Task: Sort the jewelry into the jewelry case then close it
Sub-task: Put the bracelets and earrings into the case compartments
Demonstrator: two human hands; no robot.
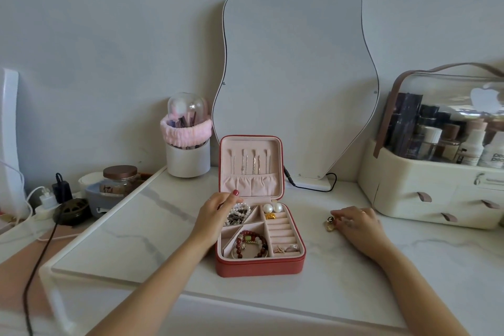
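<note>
A red jewelry case (259,264) with a pink lining stands open on the white marble table, its lid upright. Inside lie a red bead bracelet (252,243), two pearl earrings (272,208), a small gold piece (270,216), rings (286,249) and a dark-and-pearl bracelet (237,214). My left hand (215,210) is over the case's far left compartment, fingers curled on the dark-and-pearl bracelet. My right hand (354,222) rests on the table to the right of the case, its fingertips pinching a small gold-and-black piece of jewelry (330,222).
A wavy mirror (294,76) leans on the wall behind the case, its black cable trailing beside the base. A brush holder (188,150) stands at the back left, a cream cosmetics organiser (436,172) at the right. Jars, chargers and cords crowd the lower left shelf.
</note>
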